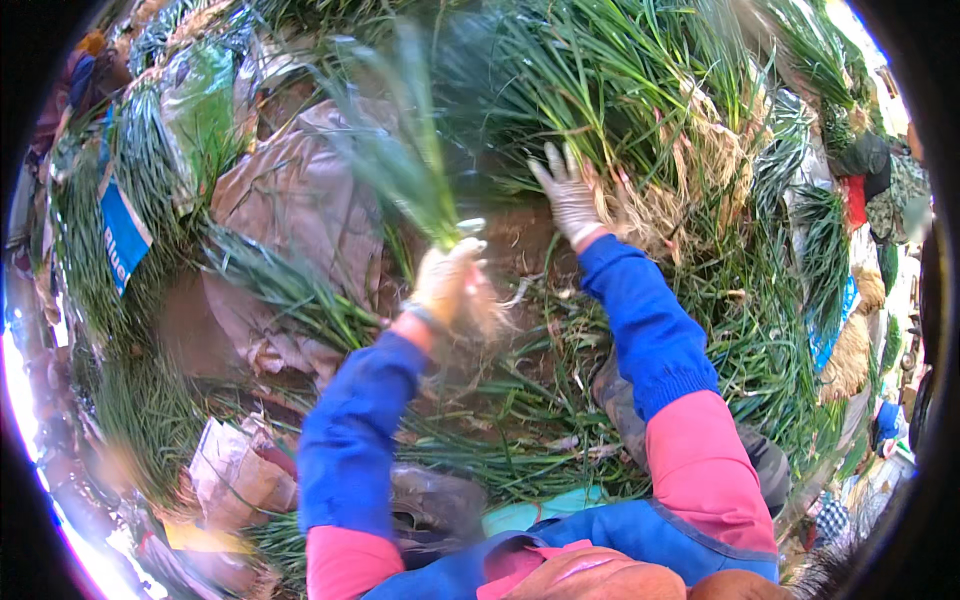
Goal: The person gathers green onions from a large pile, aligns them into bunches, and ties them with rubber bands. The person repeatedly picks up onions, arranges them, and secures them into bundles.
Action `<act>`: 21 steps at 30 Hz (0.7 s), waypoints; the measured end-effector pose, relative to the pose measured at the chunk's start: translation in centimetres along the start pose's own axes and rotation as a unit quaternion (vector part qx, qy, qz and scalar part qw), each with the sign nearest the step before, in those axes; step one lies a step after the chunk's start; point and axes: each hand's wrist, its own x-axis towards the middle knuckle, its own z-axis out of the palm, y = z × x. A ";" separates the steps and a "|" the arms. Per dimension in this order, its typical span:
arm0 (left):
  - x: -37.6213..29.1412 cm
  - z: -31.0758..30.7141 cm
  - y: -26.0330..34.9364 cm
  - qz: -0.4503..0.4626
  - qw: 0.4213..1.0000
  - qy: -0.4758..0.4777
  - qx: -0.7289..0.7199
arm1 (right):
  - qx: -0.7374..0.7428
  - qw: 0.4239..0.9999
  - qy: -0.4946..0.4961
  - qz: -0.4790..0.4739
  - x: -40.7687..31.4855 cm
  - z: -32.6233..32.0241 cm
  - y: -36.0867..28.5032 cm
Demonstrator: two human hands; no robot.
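My left hand, in a thin pale glove, grips a bunch of long green allium-like stalks near the root end. The leaves fan upward, blurred by motion, and pale stringy roots hang below my fingers. My right hand, gloved too, has its fingers spread at the near left edge of a heap of similar stalks. Tangled roots lie beside its wrist. Whether its fingertips touch the leaves, I cannot tell.
A beige cloth lies to the left with a smaller bunch of stalks on it. Loose leaves litter the ground before me. Stacked bundles stand at far left, a crumpled pale bag at lower left. A person is at upper left.
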 end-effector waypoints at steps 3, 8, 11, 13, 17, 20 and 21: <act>7.0 6.2 -3.5 0.025 1.000 0.004 -0.019 | -0.019 0.999 -0.026 0.002 0.4 0.8 8.2; 16.3 17.9 -2.8 0.065 0.997 0.024 -0.041 | -0.076 0.993 0.038 -0.076 1.0 3.6 15.0; 21.1 22.5 -0.7 0.081 0.997 0.005 -0.003 | 0.029 0.995 -0.063 -0.072 3.1 6.5 17.7; 22.9 24.5 -0.2 0.061 0.998 0.022 -0.011 | 0.049 0.993 -0.049 -0.098 4.9 7.5 20.7; 26.7 28.9 0.6 0.090 0.994 -0.030 -0.063 | 0.056 0.983 -0.113 -0.136 7.8 7.3 27.4; 27.1 28.6 1.8 0.041 0.998 -0.018 -0.039 | 0.061 0.972 -0.170 -0.150 9.2 6.8 30.5; 26.6 27.8 2.3 0.050 0.998 -0.003 -0.046 | 0.058 0.969 -0.182 -0.159 9.3 6.3 30.8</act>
